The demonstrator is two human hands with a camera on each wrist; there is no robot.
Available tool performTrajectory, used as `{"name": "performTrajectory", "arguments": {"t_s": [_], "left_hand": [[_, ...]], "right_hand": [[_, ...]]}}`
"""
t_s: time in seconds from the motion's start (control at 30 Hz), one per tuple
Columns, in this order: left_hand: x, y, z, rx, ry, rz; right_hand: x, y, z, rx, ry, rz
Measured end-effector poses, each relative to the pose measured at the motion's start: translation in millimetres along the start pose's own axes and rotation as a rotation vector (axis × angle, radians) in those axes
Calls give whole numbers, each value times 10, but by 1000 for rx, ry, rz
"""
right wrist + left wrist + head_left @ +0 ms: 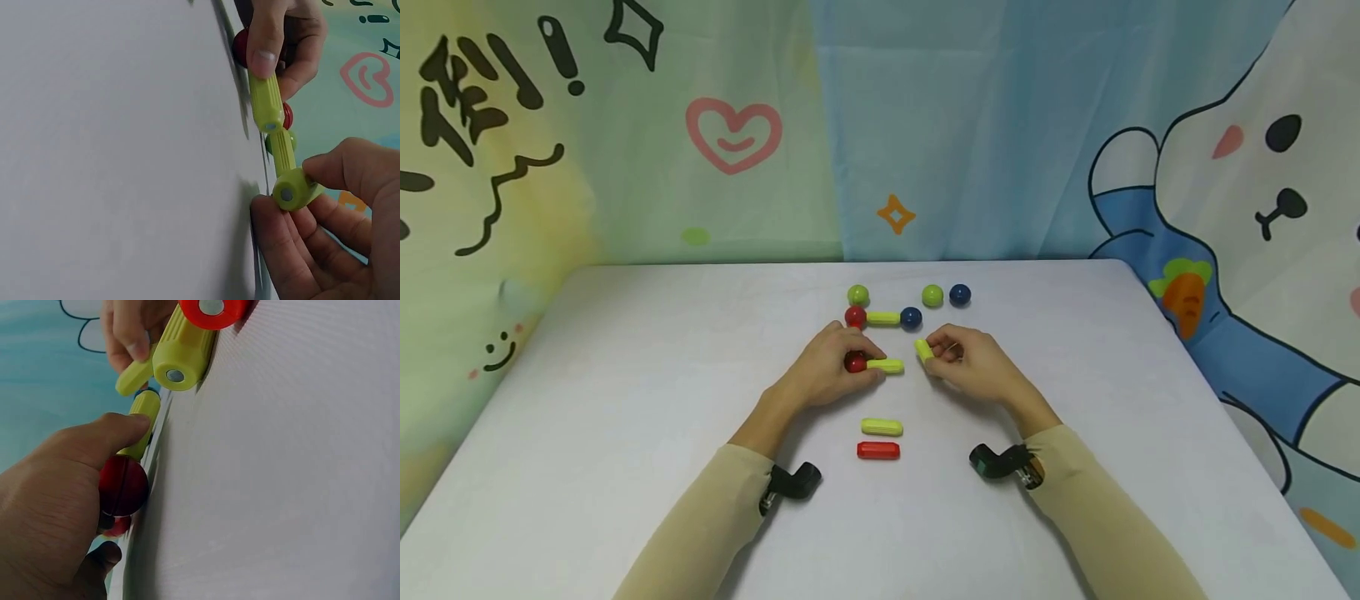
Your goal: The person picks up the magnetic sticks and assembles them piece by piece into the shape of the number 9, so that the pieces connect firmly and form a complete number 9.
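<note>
My left hand (837,367) grips a red ball (855,362) with a yellow-green rod (887,366) joined to it, pointing right. In the left wrist view the thumb lies along that rod (140,422), above the red ball (123,487). My right hand (970,360) pinches a second yellow-green rod (923,350) between thumb and fingers. Its round end (287,192) with a grey metal disc shows in the right wrist view. A small gap separates the two held rods. Just behind the hands lies a joined piece: red ball (855,316), yellow-green rod (883,318), blue ball (911,317).
At the back of the white table (662,350) stand a green ball (857,295), another green ball (932,296) and a blue ball (959,295). Nearer, between the forearms, lie a yellow-green rod (882,427) and a red rod (878,450). A printed curtain (962,150) hangs behind.
</note>
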State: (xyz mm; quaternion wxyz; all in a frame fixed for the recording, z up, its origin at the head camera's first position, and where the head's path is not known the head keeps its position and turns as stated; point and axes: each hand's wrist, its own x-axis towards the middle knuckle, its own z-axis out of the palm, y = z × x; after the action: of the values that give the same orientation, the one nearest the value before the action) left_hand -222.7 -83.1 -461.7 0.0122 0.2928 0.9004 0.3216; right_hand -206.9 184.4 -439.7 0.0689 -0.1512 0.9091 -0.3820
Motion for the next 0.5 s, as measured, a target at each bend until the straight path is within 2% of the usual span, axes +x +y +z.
{"name": "performTrajectory", "arguments": {"t_s": [0.33,0.5], "left_hand": [[-7,-7,-2,0,3,0],[-9,-6,-6,-3,7,7]], "right_hand": [[87,-75,67,95,1,94],[144,-85,108,106,38,172]]}}
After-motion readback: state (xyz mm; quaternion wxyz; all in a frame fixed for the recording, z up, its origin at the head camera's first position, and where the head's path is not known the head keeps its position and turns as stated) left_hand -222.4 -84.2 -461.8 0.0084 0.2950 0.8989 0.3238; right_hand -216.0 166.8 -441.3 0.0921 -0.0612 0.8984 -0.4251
